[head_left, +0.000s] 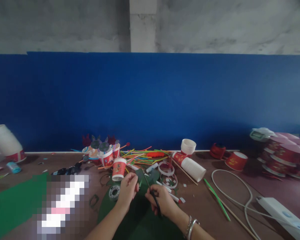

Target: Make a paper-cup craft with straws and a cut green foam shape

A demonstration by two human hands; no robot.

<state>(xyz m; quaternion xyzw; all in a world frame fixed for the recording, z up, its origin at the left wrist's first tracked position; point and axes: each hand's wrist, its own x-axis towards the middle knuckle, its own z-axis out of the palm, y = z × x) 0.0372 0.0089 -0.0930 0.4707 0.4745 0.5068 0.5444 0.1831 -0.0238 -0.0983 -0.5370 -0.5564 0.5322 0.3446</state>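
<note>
My right hand (162, 200) is closed around black-handled scissors (155, 200), whose blades point up and to the left. Just left of the blades, my left hand (129, 189) pinches a small dark green piece of paper (140, 174). The blades lie against or very near this piece; whether they are cutting into it I cannot tell. Under both hands spreads a larger dark green sheet (137, 223). A red paper cup (119, 169) stands just beyond my left hand, and a roll of tape (114, 192) lies beside my left wrist.
Colourful sticks (140, 156) are heaped behind my hands. Decorated cups (103, 156) stand at back left, and stacked paper cups (192, 168) lie right of centre. A power strip (285, 216) with its white cable occupies the right; green paper (20, 196) lies left.
</note>
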